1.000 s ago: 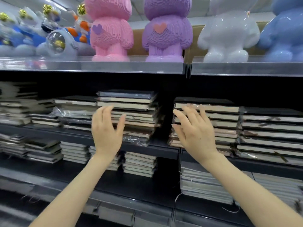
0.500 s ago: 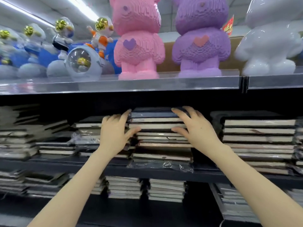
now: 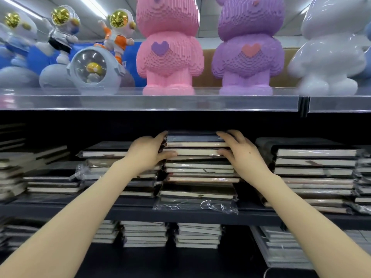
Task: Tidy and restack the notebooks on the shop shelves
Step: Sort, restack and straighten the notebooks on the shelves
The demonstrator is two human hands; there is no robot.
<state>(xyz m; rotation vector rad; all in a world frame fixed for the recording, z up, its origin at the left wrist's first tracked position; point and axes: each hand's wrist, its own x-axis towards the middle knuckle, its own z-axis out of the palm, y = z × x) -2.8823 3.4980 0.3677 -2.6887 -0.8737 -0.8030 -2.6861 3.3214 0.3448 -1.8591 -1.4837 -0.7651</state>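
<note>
An uneven stack of dark-covered notebooks (image 3: 198, 171) stands in the middle of the dark shelf (image 3: 140, 212). My left hand (image 3: 146, 152) grips the left side of its top few notebooks, fingers over the top cover and thumb under the third book. My right hand (image 3: 239, 153) grips the right side of the same top notebooks (image 3: 195, 144), fingers on top and thumb at the page edges. Loose clear wrap (image 3: 196, 205) hangs from the bottom book over the shelf edge.
More notebook stacks flank it: a lower stack at left (image 3: 104, 167) and a taller one at right (image 3: 315, 173). Further stacks (image 3: 172, 234) fill the shelf below. A clear-fronted shelf (image 3: 150, 101) above carries pink (image 3: 169, 47), purple (image 3: 249, 47) and white figures and astronaut toys.
Both hands moved from the stack fronts onto the middle stack and closed round its top notebooks. The view shifted up and closer to the shelf.
</note>
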